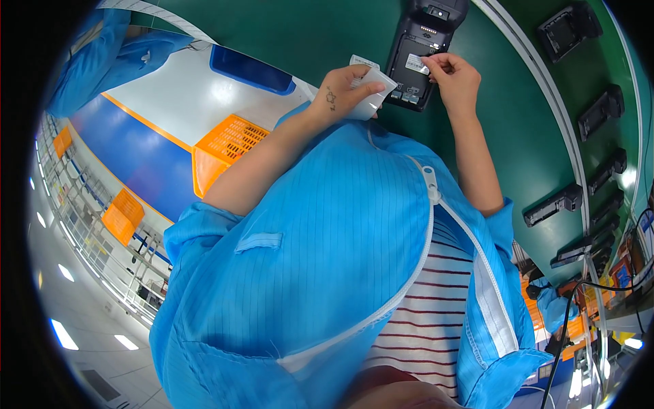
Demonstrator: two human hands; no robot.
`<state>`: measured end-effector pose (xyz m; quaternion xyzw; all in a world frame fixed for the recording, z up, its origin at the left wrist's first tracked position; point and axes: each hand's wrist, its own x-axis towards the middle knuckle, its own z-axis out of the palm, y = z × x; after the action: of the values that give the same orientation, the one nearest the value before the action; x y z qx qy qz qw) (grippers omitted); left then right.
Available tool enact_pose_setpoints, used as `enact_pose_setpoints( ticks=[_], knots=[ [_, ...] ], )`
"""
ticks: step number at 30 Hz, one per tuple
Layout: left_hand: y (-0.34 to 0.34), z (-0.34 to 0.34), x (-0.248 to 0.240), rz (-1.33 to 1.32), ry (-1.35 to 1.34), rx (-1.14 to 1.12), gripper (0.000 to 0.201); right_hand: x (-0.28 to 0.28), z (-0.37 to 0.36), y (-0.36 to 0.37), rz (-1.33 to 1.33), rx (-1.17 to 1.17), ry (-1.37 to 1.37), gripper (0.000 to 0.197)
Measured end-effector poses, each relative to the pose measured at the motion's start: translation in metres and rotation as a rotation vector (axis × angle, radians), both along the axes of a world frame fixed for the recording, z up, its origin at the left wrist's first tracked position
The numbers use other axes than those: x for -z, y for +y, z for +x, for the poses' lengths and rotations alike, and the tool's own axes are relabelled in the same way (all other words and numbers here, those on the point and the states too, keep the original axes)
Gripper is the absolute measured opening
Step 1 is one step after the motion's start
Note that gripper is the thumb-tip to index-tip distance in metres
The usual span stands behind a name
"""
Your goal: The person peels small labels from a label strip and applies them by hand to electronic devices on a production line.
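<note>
An oblong black plastic device (416,46), near-vertical, upper centre, is being flanked: left hand (342,94) grasping white sheet (372,101), right hand (458,80) pinching white label (415,64).

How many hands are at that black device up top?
2: the left hand holds white sheets beside the black device; the right hand has its fingertips at a white label. Neither is hidden.

The device (413,49) is black, its label (415,63) white with black print, the sheet (373,102) white, and the table (501,146) deep green. A bright blue jacket (327,211) (fine darker lines run down it) contrasts with a white shirt (415,326) striped in dark red. The basket (228,136) is orange, the tray (248,70) dark blue.
</note>
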<state>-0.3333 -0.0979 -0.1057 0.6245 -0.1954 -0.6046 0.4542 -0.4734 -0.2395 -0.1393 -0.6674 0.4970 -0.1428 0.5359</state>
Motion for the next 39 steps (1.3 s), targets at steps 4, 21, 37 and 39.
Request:
enact_pose_setpoints(
  ticks=[4, 21, 37, 39],
  knots=[
    [-0.002, 0.002, 0.003, -0.017, -0.005, 0.009, 0.025, -0.001, 0.002, -0.002, -0.119, -0.046, 0.05, 0.013],
    [-0.014, 0.031, 0.002, -0.056, -0.02, -0.023, 0.018, -0.016, 0.034, 0.037, -0.427, 0.027, 0.634, 0.102],
    [0.029, 0.066, 0.018, -0.1, -0.26, -0.268, 0.021, -0.005, 0.247, -0.161, -0.221, 0.165, 0.177, 0.109],
    [0.032, 0.065, 0.012, -0.087, -0.146, -0.307, 0.02, 0.0, 0.257, -0.183, -0.506, 0.117, 0.214, 0.103]
  ],
)
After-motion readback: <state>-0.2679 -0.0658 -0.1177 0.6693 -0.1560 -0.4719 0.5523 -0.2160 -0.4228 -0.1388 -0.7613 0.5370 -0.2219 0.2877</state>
